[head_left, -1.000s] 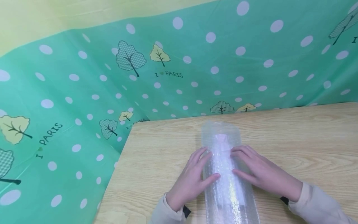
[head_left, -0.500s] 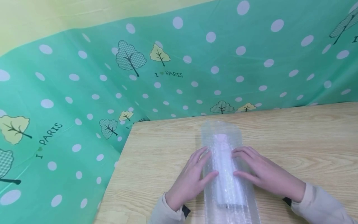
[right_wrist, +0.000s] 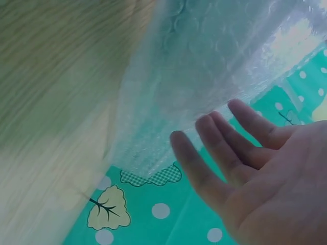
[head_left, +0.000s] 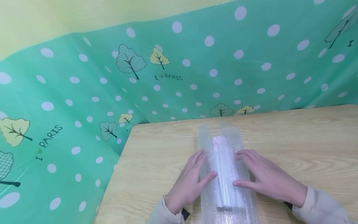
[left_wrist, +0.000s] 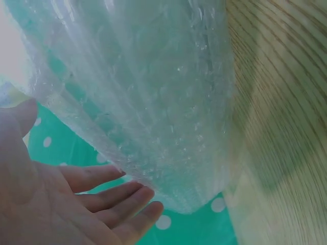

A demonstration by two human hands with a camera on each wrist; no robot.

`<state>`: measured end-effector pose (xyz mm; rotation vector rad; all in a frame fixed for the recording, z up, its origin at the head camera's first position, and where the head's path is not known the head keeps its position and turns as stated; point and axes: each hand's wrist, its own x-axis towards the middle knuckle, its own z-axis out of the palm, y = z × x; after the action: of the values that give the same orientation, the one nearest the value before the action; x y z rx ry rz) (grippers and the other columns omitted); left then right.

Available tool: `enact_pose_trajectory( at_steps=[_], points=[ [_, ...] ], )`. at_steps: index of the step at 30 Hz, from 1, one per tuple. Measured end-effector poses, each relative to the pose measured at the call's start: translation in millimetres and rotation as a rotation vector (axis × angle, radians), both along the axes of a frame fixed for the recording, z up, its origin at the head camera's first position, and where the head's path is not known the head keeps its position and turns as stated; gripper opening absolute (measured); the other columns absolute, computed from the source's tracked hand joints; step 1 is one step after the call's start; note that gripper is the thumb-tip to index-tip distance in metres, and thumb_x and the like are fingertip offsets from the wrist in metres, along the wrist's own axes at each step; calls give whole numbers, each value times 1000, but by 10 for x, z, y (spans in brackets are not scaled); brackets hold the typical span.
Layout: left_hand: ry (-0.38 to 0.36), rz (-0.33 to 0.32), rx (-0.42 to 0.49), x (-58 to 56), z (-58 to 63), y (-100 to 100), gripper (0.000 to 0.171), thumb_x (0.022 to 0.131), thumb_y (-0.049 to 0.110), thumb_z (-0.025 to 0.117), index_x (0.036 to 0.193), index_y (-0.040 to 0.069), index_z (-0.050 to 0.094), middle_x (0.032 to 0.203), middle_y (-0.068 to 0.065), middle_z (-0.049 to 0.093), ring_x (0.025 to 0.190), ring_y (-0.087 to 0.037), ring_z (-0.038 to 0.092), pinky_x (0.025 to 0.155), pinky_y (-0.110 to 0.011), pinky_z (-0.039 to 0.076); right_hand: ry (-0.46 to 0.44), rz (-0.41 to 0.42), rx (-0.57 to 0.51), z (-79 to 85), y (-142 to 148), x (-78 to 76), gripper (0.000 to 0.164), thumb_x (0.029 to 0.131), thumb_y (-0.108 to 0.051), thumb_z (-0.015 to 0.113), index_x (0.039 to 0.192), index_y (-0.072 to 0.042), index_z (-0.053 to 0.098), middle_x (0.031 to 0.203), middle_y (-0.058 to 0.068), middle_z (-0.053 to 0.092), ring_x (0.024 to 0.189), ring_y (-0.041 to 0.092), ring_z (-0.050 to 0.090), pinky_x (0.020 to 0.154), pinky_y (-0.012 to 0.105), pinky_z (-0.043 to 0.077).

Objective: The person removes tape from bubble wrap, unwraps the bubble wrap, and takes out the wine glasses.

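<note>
A long sheet of clear bubble wrap lies on the table, folded around a slim whitish object with a pink far end. A small dark patch shows at the object's near end; its kind is blurred by the plastic. My left hand rests at the wrap's left side, fingers spread and thumb over the plastic. On the opposite side is my right hand, fingers loosely bent and thumb toward the middle. In the left wrist view the fingertips come right to the wrap's edge. The right wrist view shows fingertips likewise along the plastic.
The wooden table extends to both sides of the wrap, its left edge slanting down toward the viewer. Behind it hangs a green dotted cloth with printed trees. Pale sleeves cover both forearms.
Both hands have drifted slightly apart, the right one outward. The wrap's top has spread, with a gap at its far end, and the whitish object shows more plainly. The head view has shifted slightly.
</note>
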<state>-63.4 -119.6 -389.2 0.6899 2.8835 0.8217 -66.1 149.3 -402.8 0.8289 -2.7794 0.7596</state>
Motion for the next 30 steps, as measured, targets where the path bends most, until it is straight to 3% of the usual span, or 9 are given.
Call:
enact_pose_trajectory(
  at_steps=[4,13,30],
  points=[
    [12,9,-3,-10,10,-4,77,99,64,36,158,16,26,165,-2,20,150,-23,25,120,-50,30,20,-17,8,19,6,11,80,84,-65,66,135,-4,53,132,11,58,121,28,56,99,52,51],
    [-55,67,34,-29,38,-8,81,96,65,44,158,17,24,165,-1,19,148,-24,29,119,-48,30,28,-41,41,27,14,5,90,79,-72,65,136,-4,52,131,11,58,119,27,56,97,52,51],
    [-51,84,-2,-45,-19,-97,86,94,66,49,158,17,23,165,-1,20,147,-25,30,118,-49,32,25,-30,38,1,100,22,91,78,-69,69,138,-2,50,133,15,55,119,32,55,95,56,52]
  ],
)
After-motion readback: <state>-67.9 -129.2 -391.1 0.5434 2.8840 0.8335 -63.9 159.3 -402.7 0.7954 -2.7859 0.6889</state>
